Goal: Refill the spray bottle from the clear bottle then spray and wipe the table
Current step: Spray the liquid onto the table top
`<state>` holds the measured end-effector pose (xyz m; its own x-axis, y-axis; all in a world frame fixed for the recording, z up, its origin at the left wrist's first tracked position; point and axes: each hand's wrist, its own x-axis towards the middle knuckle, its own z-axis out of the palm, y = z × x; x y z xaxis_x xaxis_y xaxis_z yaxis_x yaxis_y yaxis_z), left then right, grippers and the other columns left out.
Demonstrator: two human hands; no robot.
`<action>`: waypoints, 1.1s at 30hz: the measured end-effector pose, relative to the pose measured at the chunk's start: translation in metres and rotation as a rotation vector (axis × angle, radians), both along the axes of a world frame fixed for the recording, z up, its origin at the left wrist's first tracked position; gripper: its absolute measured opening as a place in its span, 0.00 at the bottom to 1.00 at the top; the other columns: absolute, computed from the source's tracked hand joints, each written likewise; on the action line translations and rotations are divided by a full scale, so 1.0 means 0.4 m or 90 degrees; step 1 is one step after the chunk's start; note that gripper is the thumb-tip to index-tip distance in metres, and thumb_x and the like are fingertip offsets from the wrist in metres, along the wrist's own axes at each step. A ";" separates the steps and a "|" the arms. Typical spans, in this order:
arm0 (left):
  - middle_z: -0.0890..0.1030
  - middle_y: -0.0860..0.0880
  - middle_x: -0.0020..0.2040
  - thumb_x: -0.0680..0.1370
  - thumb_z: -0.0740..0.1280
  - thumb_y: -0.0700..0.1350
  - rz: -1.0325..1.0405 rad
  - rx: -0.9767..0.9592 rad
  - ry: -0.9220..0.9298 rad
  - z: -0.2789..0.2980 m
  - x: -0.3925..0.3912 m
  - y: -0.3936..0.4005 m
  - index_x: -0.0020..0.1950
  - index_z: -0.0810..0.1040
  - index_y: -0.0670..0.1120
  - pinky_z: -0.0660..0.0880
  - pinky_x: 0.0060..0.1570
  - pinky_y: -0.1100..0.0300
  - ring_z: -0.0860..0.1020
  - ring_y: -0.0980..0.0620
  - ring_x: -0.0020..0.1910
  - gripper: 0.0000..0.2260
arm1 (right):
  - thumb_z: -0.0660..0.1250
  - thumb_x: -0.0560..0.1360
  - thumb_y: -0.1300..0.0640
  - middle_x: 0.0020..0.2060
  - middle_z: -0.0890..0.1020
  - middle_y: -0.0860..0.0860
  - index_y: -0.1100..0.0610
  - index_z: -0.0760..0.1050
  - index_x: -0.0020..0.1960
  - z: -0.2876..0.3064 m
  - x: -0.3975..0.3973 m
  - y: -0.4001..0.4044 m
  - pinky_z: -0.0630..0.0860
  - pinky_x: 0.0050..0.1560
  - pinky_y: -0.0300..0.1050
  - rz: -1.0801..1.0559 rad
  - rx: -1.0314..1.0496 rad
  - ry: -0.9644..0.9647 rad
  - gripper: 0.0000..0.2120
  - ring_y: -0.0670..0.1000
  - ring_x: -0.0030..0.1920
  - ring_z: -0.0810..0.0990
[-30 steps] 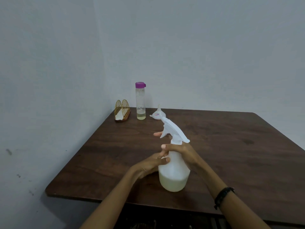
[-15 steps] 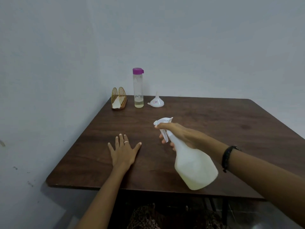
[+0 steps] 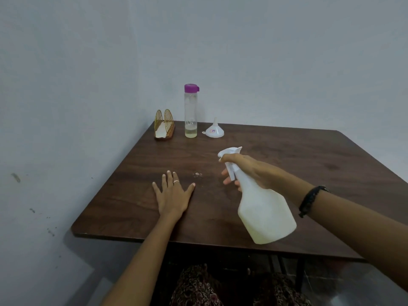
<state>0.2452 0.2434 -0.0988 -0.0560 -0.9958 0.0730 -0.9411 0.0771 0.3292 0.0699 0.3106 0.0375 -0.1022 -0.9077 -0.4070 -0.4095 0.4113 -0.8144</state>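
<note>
The spray bottle [image 3: 262, 208] is held in the air by the right hand [image 3: 249, 171], tilted so its nozzle points forward and to the left, over the desk [image 3: 287, 155] between the two hands. The right hand is closed around the bottle's neck, with fingers curled at the trigger. The left hand [image 3: 172, 195] lies flat on the desk with fingers spread wide and holds nothing; it sits well to the left of the bottle.

A few small droplets [image 3: 198, 174] show on the wood just ahead of the left thumb, between the hands.

The main risk, as I judge it, is the spray landing on the left hand instead of bare wood, since the nozzle aims toward that side. The bottle is also gripped only at the neck while tilted, so a loose hold could let the heavy body swing or slip.

Far beyond both hands, near the wall, stands the clear bottle [image 3: 191, 111] with its purple cap on and a little liquid at the bottom. Just to its right is a white funnel [image 3: 214, 130], resting mouth down. To its left is a napkin holder [image 3: 164, 127]. No cloth is in reach of either hand, so wiping may be delayed.
</note>
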 end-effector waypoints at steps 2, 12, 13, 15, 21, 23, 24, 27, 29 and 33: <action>0.48 0.46 0.78 0.79 0.52 0.61 -0.036 -0.021 0.017 0.005 -0.013 0.012 0.76 0.48 0.43 0.42 0.74 0.44 0.45 0.48 0.77 0.33 | 0.60 0.75 0.44 0.48 0.81 0.58 0.60 0.74 0.56 0.007 -0.026 0.017 0.73 0.31 0.38 -0.035 -0.007 -0.022 0.21 0.48 0.33 0.77; 0.46 0.48 0.78 0.77 0.53 0.64 -0.254 0.014 0.070 0.012 -0.318 0.175 0.77 0.47 0.45 0.37 0.73 0.46 0.41 0.51 0.77 0.36 | 0.66 0.71 0.41 0.50 0.83 0.57 0.59 0.78 0.52 -0.001 -0.195 0.123 0.75 0.38 0.42 -0.180 0.027 -0.030 0.22 0.51 0.42 0.80; 0.46 0.48 0.78 0.77 0.52 0.64 -0.261 0.021 0.054 0.009 -0.338 0.186 0.77 0.47 0.46 0.36 0.73 0.45 0.41 0.51 0.77 0.36 | 0.67 0.70 0.40 0.49 0.83 0.56 0.58 0.78 0.52 -0.005 -0.211 0.134 0.75 0.38 0.42 -0.189 0.029 -0.032 0.22 0.51 0.42 0.80; 0.46 0.48 0.78 0.77 0.50 0.66 -0.266 0.023 0.010 0.003 -0.357 0.194 0.77 0.47 0.46 0.35 0.72 0.43 0.42 0.50 0.77 0.36 | 0.66 0.70 0.40 0.46 0.83 0.55 0.58 0.78 0.51 -0.007 -0.235 0.155 0.74 0.35 0.42 -0.193 0.023 -0.028 0.23 0.50 0.38 0.80; 0.48 0.47 0.78 0.77 0.49 0.66 -0.263 0.011 -0.016 0.002 -0.353 0.196 0.77 0.48 0.46 0.37 0.72 0.43 0.44 0.49 0.77 0.35 | 0.66 0.69 0.40 0.24 0.73 0.51 0.59 0.71 0.36 -0.010 -0.268 0.191 0.69 0.25 0.39 -0.273 0.002 -0.068 0.21 0.49 0.23 0.71; 0.48 0.48 0.78 0.77 0.49 0.66 -0.266 0.007 -0.014 0.004 -0.353 0.200 0.77 0.48 0.46 0.37 0.72 0.43 0.44 0.49 0.77 0.35 | 0.66 0.70 0.40 0.30 0.78 0.53 0.59 0.73 0.38 -0.008 -0.277 0.206 0.71 0.27 0.39 -0.277 -0.010 -0.065 0.20 0.50 0.28 0.76; 0.48 0.48 0.78 0.77 0.49 0.66 -0.268 0.004 -0.010 0.004 -0.352 0.203 0.77 0.48 0.46 0.37 0.72 0.43 0.44 0.50 0.77 0.35 | 0.66 0.70 0.40 0.36 0.81 0.55 0.59 0.75 0.43 -0.005 -0.280 0.216 0.71 0.28 0.40 -0.272 -0.008 -0.065 0.21 0.51 0.32 0.80; 0.48 0.47 0.78 0.77 0.49 0.66 -0.265 -0.002 -0.006 0.002 -0.347 0.210 0.77 0.49 0.45 0.37 0.73 0.43 0.43 0.50 0.77 0.35 | 0.66 0.71 0.40 0.45 0.83 0.57 0.59 0.76 0.52 0.000 -0.278 0.240 0.72 0.28 0.38 -0.234 0.019 -0.040 0.23 0.46 0.25 0.80; 0.48 0.47 0.78 0.77 0.49 0.66 -0.256 0.000 -0.002 0.001 -0.339 0.218 0.77 0.49 0.45 0.37 0.73 0.43 0.43 0.50 0.77 0.36 | 0.64 0.73 0.41 0.45 0.83 0.56 0.58 0.76 0.54 0.001 -0.268 0.247 0.72 0.30 0.39 -0.199 0.035 -0.015 0.22 0.45 0.25 0.78; 0.44 0.43 0.78 0.75 0.50 0.68 -0.178 -0.001 0.009 -0.002 -0.310 0.231 0.76 0.45 0.41 0.36 0.72 0.43 0.41 0.49 0.77 0.41 | 0.64 0.72 0.40 0.47 0.84 0.57 0.61 0.78 0.52 -0.005 -0.233 0.249 0.72 0.30 0.39 -0.140 0.090 -0.023 0.24 0.47 0.28 0.75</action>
